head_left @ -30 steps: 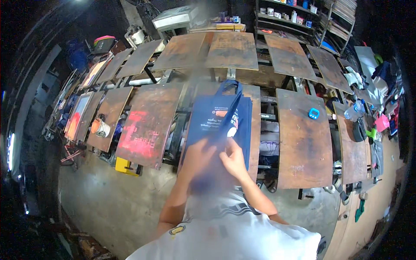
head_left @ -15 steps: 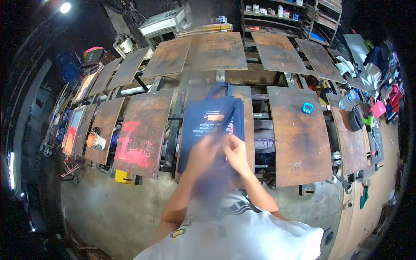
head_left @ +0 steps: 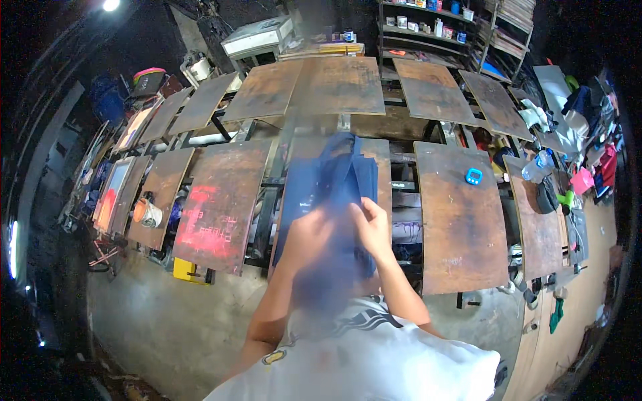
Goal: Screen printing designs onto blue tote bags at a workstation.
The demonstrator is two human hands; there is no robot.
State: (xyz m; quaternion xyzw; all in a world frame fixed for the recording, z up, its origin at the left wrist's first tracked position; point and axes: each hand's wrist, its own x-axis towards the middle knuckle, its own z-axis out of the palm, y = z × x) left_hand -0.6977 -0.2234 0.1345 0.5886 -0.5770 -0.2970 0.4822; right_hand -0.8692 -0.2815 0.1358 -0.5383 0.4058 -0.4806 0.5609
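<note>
A dark blue tote bag point(head_left: 294, 194) with light printing lies on the board in front of me, its looped handle point(head_left: 343, 142) pointing away. Over it hangs a second piece of dark blue fabric point(head_left: 334, 257), blurred in the middle of the view; it looks like another tote bag. My left hand point(head_left: 309, 234) grips its left side, the fingers partly hidden by blur. On its right side, my right hand point(head_left: 372, 228) pinches it between thumb and fingers. The fabric hides most of the print beneath.
Stained wooden boards point(head_left: 461, 220) stand in two rows on metal frames. A blue timer point(head_left: 474, 176) sits on the right board, and a bucket point(head_left: 148, 212) on a left one. Red paint marks another board point(head_left: 214, 220). Farther right lies a plastic bottle point(head_left: 537, 167).
The held fabric has risen and spread over the printed bag, covering more of its lettering. My hands have moved slightly apart. The view has shifted a little.
</note>
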